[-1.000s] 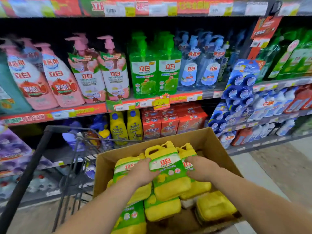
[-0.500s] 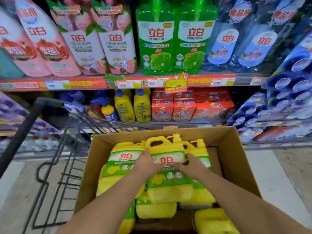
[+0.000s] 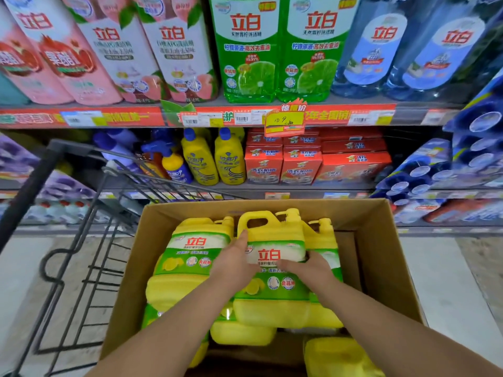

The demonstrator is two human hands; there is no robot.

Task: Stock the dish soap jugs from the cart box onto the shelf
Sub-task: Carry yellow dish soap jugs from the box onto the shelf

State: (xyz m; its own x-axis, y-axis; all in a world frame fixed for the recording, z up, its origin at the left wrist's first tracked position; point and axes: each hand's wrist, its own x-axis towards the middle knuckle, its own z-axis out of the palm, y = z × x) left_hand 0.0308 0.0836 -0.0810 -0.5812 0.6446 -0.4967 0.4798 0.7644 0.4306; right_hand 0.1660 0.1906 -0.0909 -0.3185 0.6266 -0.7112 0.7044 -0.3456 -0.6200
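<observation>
Edging upward, yellow plastic handled jug (image 3: 275,235) is clamped by curled fingers of left hand (image 3: 234,263) and right hand (image 3: 310,268); neighbour jugs (image 3: 190,251) touch it.

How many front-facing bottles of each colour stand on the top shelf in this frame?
Pink pomegranate bottles: 2
Peach-label bottles: 2
Green lime bottles: 2
Blue bottles: 2
Total: 8. The teal sliver at the left edge is not counted.
</observation>
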